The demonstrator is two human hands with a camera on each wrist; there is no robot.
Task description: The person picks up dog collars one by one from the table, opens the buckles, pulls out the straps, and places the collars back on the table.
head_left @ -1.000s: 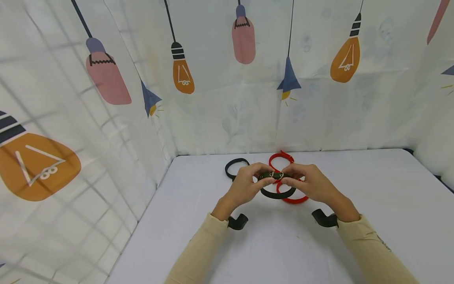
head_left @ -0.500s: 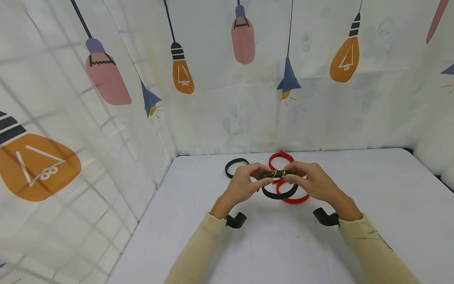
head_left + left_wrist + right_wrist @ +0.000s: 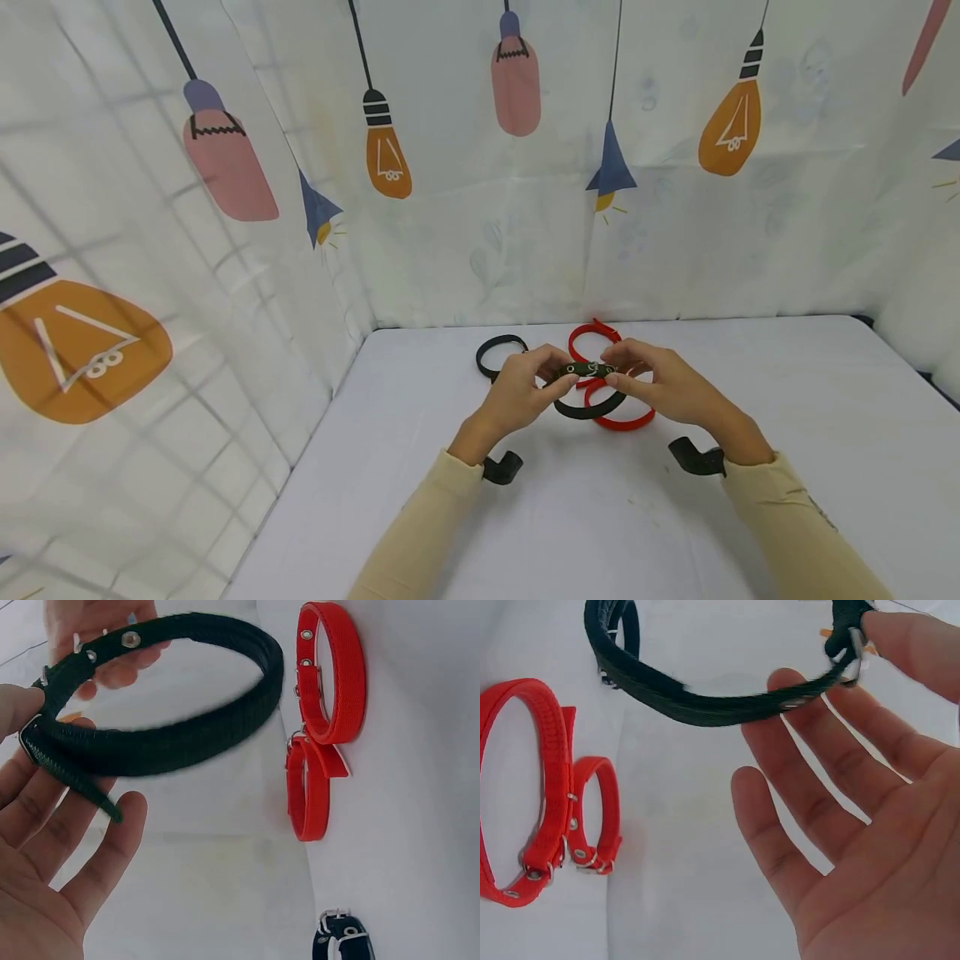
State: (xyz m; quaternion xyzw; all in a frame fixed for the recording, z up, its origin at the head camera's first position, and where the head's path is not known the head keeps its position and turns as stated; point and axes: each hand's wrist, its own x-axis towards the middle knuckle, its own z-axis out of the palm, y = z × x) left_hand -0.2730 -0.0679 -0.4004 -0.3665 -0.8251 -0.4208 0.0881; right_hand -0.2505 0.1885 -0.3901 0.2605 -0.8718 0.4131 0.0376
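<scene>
A dark green buckled collar [image 3: 590, 412] is held up over the table between both hands, its loop hanging toward the table. My left hand [image 3: 517, 390] pinches the strap at the left of the buckle, the thumb at the metal frame in the left wrist view. The pointed strap end [image 3: 94, 796] sticks out past that buckle. My right hand [image 3: 670, 385] pinches the strap from the other side; in the right wrist view its thumb lies by a metal ring [image 3: 856, 656], with the other fingers spread behind. Metal eyelets [image 3: 131, 640] show along the green strap.
Two red collars, a larger one [image 3: 551, 750] and a smaller one [image 3: 609, 802], lie behind the green one on the white table [image 3: 420, 417]. A black collar [image 3: 483, 354] lies to their left. A patterned cloth wall [image 3: 450, 250] rises at the back and left.
The green collar's hardware has turned slightly between the fingers. My right hand has shifted a little to the right, its fingers re-gripping the strap; the left hand stays nearly in place.
</scene>
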